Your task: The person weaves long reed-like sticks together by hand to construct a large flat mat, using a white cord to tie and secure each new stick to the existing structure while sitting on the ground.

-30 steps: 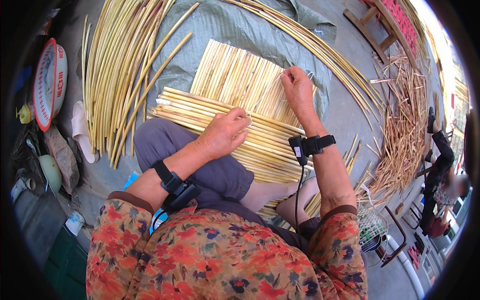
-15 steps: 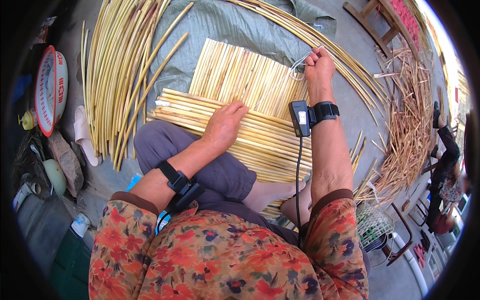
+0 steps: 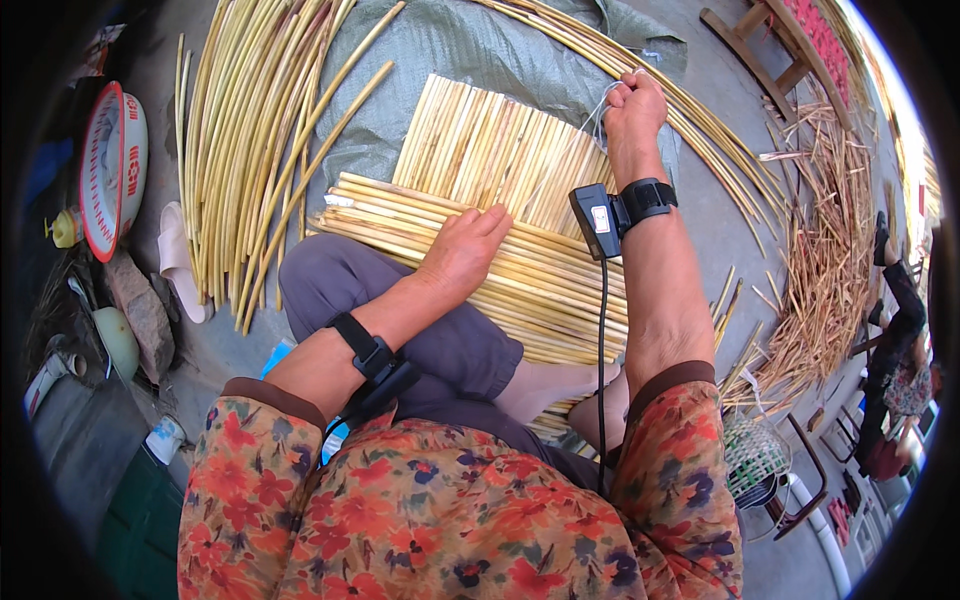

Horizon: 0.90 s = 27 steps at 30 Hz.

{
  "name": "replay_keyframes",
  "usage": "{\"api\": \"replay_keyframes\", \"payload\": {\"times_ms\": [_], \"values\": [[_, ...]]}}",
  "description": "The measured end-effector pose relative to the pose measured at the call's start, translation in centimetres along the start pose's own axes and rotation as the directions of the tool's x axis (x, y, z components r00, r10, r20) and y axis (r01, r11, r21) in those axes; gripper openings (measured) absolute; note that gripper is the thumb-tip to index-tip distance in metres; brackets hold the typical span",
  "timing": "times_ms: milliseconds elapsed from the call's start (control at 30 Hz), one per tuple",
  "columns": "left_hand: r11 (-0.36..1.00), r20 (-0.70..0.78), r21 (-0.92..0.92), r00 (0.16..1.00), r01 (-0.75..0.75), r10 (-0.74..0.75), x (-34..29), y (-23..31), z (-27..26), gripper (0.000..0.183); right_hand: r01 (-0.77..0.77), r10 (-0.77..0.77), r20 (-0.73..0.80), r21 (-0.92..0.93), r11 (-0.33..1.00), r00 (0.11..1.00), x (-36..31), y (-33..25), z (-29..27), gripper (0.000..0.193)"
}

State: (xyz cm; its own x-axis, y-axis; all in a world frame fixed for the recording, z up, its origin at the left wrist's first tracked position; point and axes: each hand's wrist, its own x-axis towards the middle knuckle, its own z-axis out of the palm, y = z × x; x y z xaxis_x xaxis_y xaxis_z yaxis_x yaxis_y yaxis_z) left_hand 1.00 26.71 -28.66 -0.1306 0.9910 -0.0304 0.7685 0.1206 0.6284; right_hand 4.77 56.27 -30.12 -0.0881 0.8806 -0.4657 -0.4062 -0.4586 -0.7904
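Pale yellow plant stalks (image 3: 480, 300) lie side by side across my lap and form a mat. Beyond them, a panel of shorter-looking stalks (image 3: 490, 150) runs crosswise. My left hand (image 3: 462, 250) is closed over the far edge of the lap stalks, fingertips at the border with the panel; part of its grip is hidden. Further off to the right, my right hand (image 3: 636, 108) is raised in a fist around a thin white string (image 3: 598, 118). The string loops down toward the panel's right end. Black straps circle both my wrists.
Long loose stalks (image 3: 250, 130) fan out at the left, and more curve along the right (image 3: 690, 110). A green-grey sheet (image 3: 450, 45) lies underneath. Trimmed scraps (image 3: 830, 250) are heaped at right, near a wooden stool (image 3: 775, 50). At left stand an enamel basin (image 3: 130, 165) and a slipper (image 3: 180, 260).
My right hand has risen a little farther away with the string. The left hand keeps its place on the stalks, while the whole view has shifted slightly.
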Motion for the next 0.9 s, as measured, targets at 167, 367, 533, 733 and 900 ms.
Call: {"api": "replay_keyframes", "payload": {"times_ms": [167,367,533,733,900], "values": [[0.994,0.1,-0.042,0.99,0.099,-0.095,0.7,0.6,-0.9,0.049,0.071,-0.052,0.086,-0.229,0.971,0.995,0.2,-1.5,-3.3,0.004],[0.841,-0.181,-0.529,0.953,0.114,-0.243,-2.1,-1.9,-9.1,0.039,0.315,-0.38,0.224,-0.928,0.198,0.898,1.5,-11.8,-10.5,0.015],[0.893,-0.579,0.084,0.751,0.442,-0.317,-10.2,-13.5,-18.9,0.034,0.694,-0.447,0.584,-0.708,0.126,0.677,-4.0,-11.2,-7.1,0.018],[0.523,-0.589,0.342,0.612,0.781,-0.529,-21.5,-20.7,-12.4,0.043,0.909,-0.019,0.91,-0.413,0.056,0.414,-19.1,2.8,-5.7,0.02],[0.452,-0.687,0.327,0.537,0.83,-0.489,-22.6,-22.6,-9.3,0.046,0.885,-0.019,0.885,-0.465,-0.023,0.464,-21.7,8.0,-6.9,0.012]]}}
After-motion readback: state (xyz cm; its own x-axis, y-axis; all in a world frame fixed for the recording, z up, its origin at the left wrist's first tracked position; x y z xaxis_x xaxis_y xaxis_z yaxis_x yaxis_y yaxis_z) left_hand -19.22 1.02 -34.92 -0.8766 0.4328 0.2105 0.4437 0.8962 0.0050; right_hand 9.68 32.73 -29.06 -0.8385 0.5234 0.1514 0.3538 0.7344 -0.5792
